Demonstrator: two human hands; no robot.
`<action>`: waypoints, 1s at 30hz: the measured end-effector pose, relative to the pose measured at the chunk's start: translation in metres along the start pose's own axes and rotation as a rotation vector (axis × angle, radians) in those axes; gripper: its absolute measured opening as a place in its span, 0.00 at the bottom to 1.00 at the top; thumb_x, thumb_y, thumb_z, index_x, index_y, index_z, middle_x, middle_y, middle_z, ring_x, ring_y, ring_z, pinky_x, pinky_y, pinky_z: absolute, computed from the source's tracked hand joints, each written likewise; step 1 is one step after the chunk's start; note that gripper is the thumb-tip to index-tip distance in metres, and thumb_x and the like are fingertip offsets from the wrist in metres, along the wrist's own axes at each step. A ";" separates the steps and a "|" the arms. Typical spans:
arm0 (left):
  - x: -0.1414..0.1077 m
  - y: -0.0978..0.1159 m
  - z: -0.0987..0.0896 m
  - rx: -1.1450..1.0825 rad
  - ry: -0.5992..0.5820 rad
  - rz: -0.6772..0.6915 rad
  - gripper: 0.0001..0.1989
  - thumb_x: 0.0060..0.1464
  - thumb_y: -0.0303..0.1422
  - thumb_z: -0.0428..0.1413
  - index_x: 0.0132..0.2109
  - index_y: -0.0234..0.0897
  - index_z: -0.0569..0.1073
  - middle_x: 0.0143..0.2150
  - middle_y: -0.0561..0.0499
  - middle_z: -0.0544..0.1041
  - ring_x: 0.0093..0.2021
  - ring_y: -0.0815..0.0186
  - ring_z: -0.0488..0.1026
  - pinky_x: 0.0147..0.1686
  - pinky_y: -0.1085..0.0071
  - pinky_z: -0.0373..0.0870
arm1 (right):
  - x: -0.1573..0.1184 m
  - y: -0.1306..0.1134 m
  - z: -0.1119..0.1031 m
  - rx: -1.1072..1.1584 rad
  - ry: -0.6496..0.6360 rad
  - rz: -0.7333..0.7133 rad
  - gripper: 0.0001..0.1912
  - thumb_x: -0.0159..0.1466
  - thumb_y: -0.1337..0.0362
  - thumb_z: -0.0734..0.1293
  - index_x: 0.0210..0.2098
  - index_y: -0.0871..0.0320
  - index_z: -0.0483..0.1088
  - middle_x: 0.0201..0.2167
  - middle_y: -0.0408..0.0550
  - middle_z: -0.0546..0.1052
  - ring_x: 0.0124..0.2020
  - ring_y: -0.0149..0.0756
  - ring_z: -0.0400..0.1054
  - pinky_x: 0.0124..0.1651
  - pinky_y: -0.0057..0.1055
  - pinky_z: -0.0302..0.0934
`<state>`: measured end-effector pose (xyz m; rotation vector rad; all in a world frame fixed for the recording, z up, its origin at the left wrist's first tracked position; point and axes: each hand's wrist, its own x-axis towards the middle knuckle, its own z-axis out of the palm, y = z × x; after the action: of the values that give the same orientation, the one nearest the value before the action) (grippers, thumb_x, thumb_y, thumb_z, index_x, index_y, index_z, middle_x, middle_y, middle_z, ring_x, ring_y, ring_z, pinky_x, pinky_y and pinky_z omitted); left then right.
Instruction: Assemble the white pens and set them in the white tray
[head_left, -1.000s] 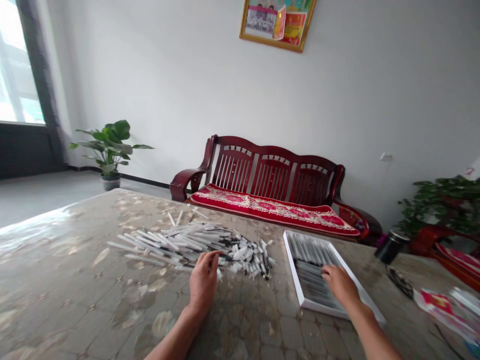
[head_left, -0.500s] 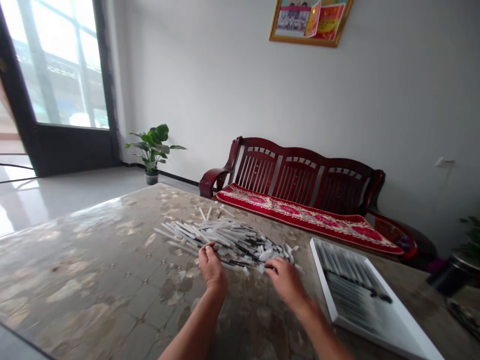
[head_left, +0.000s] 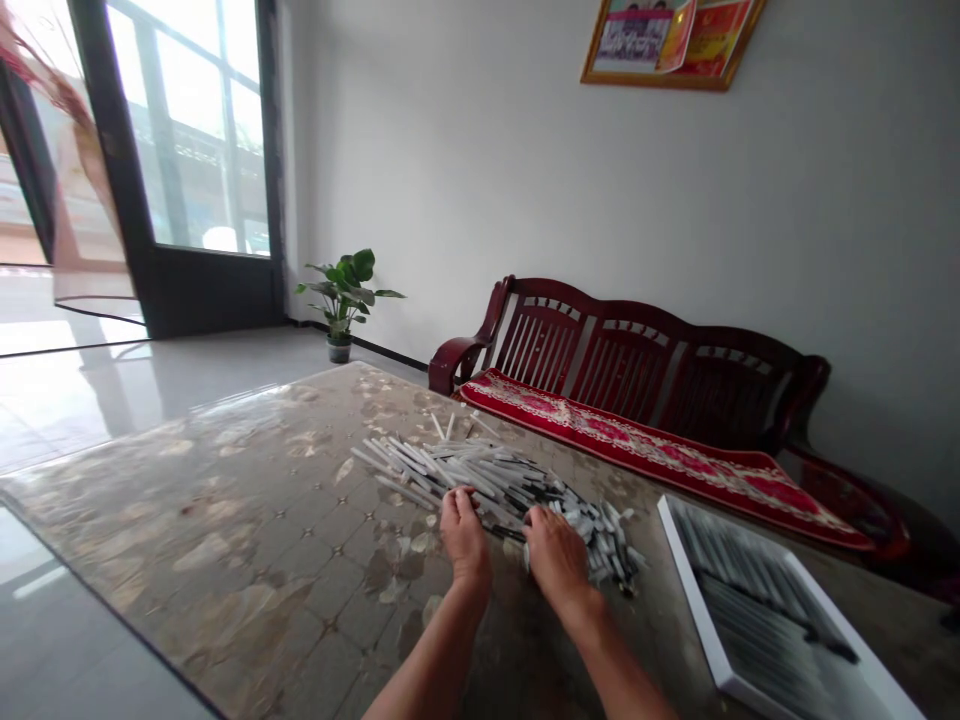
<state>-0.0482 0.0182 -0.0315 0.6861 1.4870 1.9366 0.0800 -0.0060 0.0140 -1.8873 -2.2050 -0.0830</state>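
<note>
Starting from the far left, there's a tall glass door letting in loads of daylight, then a small potted plant on the floor by the wall, probably parked there for the light. Most of the foreground is a big glass-topped table with a mottled beige pattern under the glass. My left hand is at the near edge of a loose heap of white plastic pens, fingers curled over and resting against them, though I can't tell if it has actually picked any up. The heap sits out in the middle of the table, so both hands can easily get at it, with long white barrels to the left and a messier clump of capped ends to the right. My right hand is just beside the left, half-closed and pressing into that clump, but again its grip is hidden. Beyond them, a dark red wooden bench with a red cushion runs along the far wall. Off to the near right, a white-rimmed tray lies flat on the table, holding neat rows of dark-tipped pens, close enough to reach from the heap.
</note>
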 end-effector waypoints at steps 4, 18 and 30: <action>-0.021 0.012 0.008 0.045 -0.246 -0.046 0.14 0.56 0.44 0.51 0.34 0.39 0.74 0.27 0.52 0.75 0.29 0.64 0.71 0.31 0.70 0.66 | 0.002 0.019 -0.004 0.275 0.129 0.050 0.07 0.65 0.69 0.63 0.39 0.55 0.73 0.39 0.48 0.80 0.43 0.38 0.74 0.43 0.29 0.61; 0.002 0.014 0.003 -0.192 0.006 -0.234 0.09 0.58 0.36 0.52 0.36 0.36 0.72 0.32 0.48 0.77 0.30 0.62 0.76 0.26 0.70 0.70 | 0.007 -0.005 0.000 -0.036 -0.152 -0.071 0.08 0.62 0.68 0.66 0.39 0.54 0.77 0.43 0.50 0.79 0.48 0.40 0.73 0.45 0.29 0.62; 0.000 0.002 0.008 -0.241 -0.046 -0.271 0.06 0.56 0.34 0.56 0.34 0.36 0.73 0.28 0.51 0.76 0.28 0.64 0.76 0.28 0.71 0.72 | 0.015 -0.020 -0.014 -0.228 -0.244 -0.148 0.16 0.59 0.74 0.64 0.45 0.62 0.75 0.41 0.59 0.81 0.46 0.47 0.75 0.44 0.33 0.64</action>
<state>-0.0427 0.0229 -0.0277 0.3971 1.2227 1.8365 0.0600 0.0028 0.0335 -1.9348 -2.5972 -0.1430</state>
